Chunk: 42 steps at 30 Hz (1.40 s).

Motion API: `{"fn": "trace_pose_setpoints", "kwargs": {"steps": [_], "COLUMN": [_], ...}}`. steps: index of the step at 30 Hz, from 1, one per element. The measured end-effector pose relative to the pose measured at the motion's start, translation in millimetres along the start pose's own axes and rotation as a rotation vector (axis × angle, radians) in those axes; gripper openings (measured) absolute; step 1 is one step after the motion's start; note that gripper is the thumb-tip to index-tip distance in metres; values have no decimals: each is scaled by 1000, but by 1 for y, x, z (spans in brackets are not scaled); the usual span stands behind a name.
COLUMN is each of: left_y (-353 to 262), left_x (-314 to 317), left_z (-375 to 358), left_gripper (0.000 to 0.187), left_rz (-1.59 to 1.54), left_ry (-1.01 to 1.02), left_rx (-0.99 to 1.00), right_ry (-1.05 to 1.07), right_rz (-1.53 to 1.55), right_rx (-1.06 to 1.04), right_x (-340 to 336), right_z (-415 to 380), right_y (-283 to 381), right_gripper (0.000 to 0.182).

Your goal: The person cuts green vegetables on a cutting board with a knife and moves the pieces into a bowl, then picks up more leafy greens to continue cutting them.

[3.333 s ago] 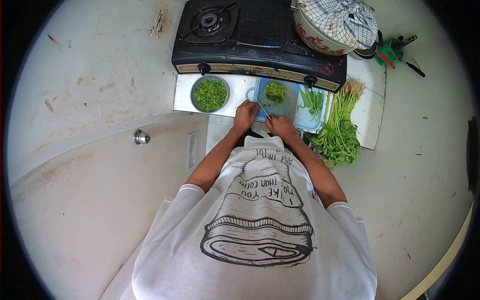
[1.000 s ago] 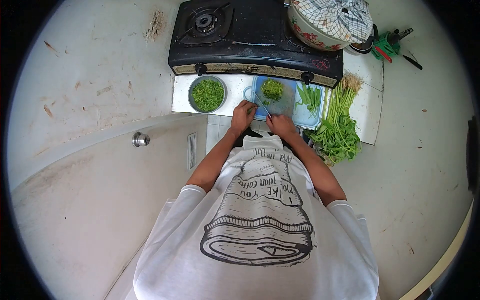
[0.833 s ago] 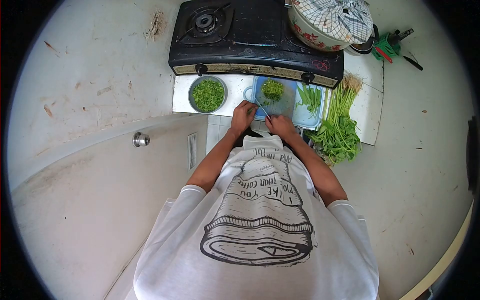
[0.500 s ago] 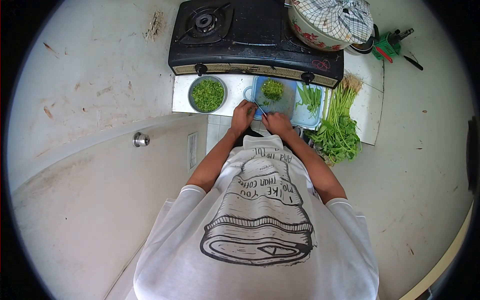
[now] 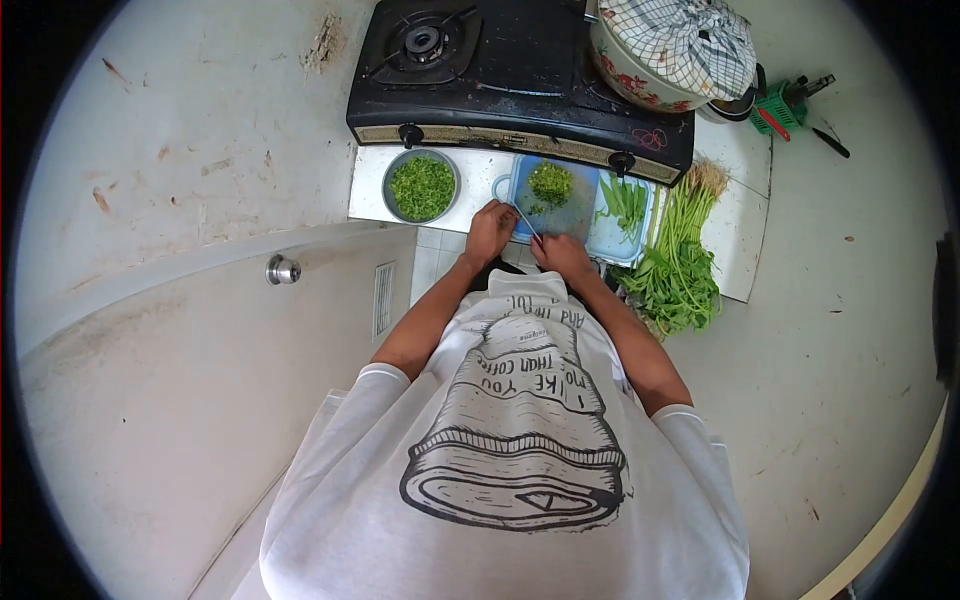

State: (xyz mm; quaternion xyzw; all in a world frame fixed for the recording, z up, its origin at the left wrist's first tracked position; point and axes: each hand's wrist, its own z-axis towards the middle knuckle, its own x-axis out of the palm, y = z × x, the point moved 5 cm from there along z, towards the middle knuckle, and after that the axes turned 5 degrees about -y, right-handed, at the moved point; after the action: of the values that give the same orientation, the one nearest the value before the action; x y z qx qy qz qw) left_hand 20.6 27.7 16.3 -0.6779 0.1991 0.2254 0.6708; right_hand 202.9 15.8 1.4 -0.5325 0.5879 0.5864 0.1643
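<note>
A knife [image 5: 527,222] is in my right hand [image 5: 563,256], fingers wrapped round its handle. Its thin blade slants up and left over the near edge of a blue cutting board [image 5: 575,215]. My left hand [image 5: 490,232] is closed beside the blade's tip, at the board's left corner; what its fingers hold, if anything, is hidden. A small heap of chopped greens [image 5: 550,184] lies on the board, with a few bits below it. Longer cut leaves [image 5: 625,203] rest in a light blue tray [image 5: 612,247] at the right.
A grey bowl [image 5: 386,200] of chopped greens stands at left. Rooted leafy stalks [image 5: 680,240] lie at right, overhanging the counter's edge. Behind is a black gas stove [image 5: 530,60] with a cloth-covered floral pot [image 5: 640,85]. A green basket [image 5: 772,108] holds utensils; a knob [image 5: 283,270] juts out at left.
The view has shifted slightly, so the stove and counter things appear a little further right. Both hands and the knife keep nearly the same pose, with the blade angled slightly differently.
</note>
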Motion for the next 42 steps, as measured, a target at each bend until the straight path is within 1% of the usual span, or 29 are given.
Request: {"fn": "trace_pose_setpoints", "kwargs": {"steps": [5, 8, 14, 20, 23, 26, 29, 32, 35, 38, 42], "left_y": [-3, 0, 1, 1, 3, 5, 4, 3, 5, 2, 4], "left_x": [-1, 1, 3, 1, 3, 2, 2, 1, 0, -1, -1], "left_z": [1, -1, -4, -6, -7, -7, -9, -11, -13, -11, -11], "left_gripper": [9, 10, 9, 11, 12, 13, 14, 15, 15, 14, 13], "left_rz": [26, 56, -76, -2, -1, 33, -34, -13, -16, 16, -7], "left_ry": [18, 18, -40, -23, -43, -25, -48, -55, -54, -29, -33], "left_rx": [12, 23, -48, 22, 18, 39, 38, 56, 47, 30, 1], "right_ry": [-33, -51, -10, -7, 28, 6, -6, -5, -20, -34, -14], "right_rz": [-18, -62, -20, -29, -50, -16, -28, -22, 18, -5, -43], "right_rx": [10, -21, 51, -7, 2, 3, 6, 8, 22, 32, -34], "right_x": [2, 5, -1, -1, -2, 6, 5, 7, 1, 3, 6], "right_z": [5, 10, 0, -4, -3, 2, 7, 9, 5, 4, 1], "right_y": [5, 6, -4, 1, 5, 2, 5, 3, 1, -2, 2], "right_gripper": [54, 55, 55, 54, 53, 52, 53, 53, 53, 52, 51]}}
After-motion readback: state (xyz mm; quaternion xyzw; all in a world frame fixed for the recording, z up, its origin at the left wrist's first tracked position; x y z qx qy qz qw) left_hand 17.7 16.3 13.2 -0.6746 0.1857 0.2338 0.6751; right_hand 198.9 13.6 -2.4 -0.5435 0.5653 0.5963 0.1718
